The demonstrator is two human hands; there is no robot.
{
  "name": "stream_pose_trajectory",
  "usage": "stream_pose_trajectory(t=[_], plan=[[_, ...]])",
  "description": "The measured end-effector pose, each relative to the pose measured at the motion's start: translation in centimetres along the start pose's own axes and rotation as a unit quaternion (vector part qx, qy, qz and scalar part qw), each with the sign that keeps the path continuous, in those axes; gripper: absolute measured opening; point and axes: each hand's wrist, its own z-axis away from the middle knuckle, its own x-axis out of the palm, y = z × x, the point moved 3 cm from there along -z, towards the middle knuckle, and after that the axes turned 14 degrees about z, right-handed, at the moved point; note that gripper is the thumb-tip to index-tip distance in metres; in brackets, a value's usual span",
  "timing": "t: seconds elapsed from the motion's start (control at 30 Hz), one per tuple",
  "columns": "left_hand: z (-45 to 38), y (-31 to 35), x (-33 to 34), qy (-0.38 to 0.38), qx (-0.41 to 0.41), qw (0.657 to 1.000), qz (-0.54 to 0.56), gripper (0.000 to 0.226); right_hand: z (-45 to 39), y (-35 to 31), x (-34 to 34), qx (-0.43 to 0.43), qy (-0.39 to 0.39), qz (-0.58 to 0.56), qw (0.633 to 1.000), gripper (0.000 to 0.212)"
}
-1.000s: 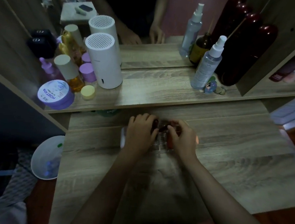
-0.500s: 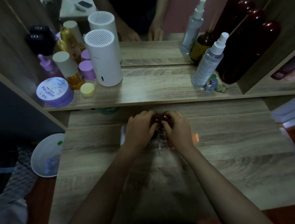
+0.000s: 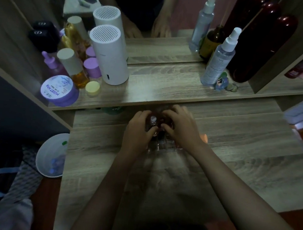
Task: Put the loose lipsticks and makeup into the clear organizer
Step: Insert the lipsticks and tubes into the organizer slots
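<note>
The clear organizer (image 3: 159, 146) stands on the wooden desk (image 3: 234, 168), its compartments partly hidden under both hands. My left hand (image 3: 138, 132) wraps a dark lipstick tube with a silvery top (image 3: 152, 121) at the organizer's left side. My right hand (image 3: 179, 128) curls over the organizer's far right compartments, fingers on small dark makeup items (image 3: 164, 123) that I cannot make out. An orange item (image 3: 204, 138) peeks out just right of my right wrist.
A raised shelf (image 3: 158, 89) behind holds a white cylinder device (image 3: 109, 56), a purple jar (image 3: 58, 91), small bottles, a spray bottle (image 3: 218, 60) and dark red bottles (image 3: 259, 43). A mirror backs it. A white bowl (image 3: 52, 153) sits left of the desk.
Both hands have shifted slightly away from me over the organizer, toward the shelf edge. The left hand now shows a silvery-topped tube in its fingers.
</note>
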Motion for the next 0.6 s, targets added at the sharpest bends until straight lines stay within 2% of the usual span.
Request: stream_pose_trajectory(t=[0.2,0.6], plan=[[-0.09,0.34,-0.76,0.019,0.016,1.0,0.014,0.019,-0.72,-0.53,0.29,-0.003,-0.004,0.03,1.0,0.022],[0.13,0.29,-0.82,0.025,0.021,0.999,0.015,0.024,-0.48,-0.03,-0.35,0.008,0.002,-0.008,1.0,0.032]])
